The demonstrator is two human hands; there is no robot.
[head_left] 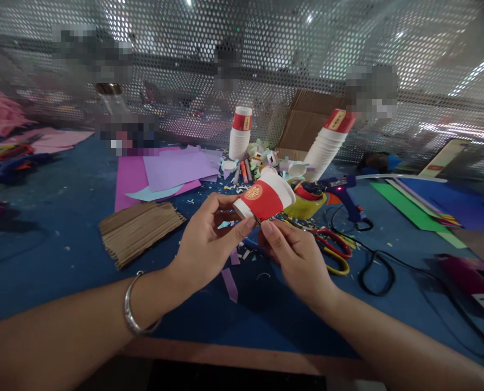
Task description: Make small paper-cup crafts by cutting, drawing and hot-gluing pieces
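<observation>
A red-and-white paper cup (269, 199) with a gold round emblem is tilted over the table, its mouth turned up to the right. My left hand (213, 233) grips it by the base, thumb below and fingers behind. The thumb and fingers of my right hand (293, 250) are pinched at the cup's lower side, where a small dark line shows; their tips are partly hidden. Under the hands lie paper scraps and a purple paper strip (229, 285). Scissors with red and yellow handles (337, 266) rest just beyond my right hand.
Two stacks of paper cups, one upright (239, 142) and one leaning (325, 149), stand at the back. Corrugated cardboard (140, 231) and purple paper (177, 168) lie left. A glue gun (348, 198), its looping black cable (374, 271) and coloured sheets (408, 206) are right. Perforated metal backs the table.
</observation>
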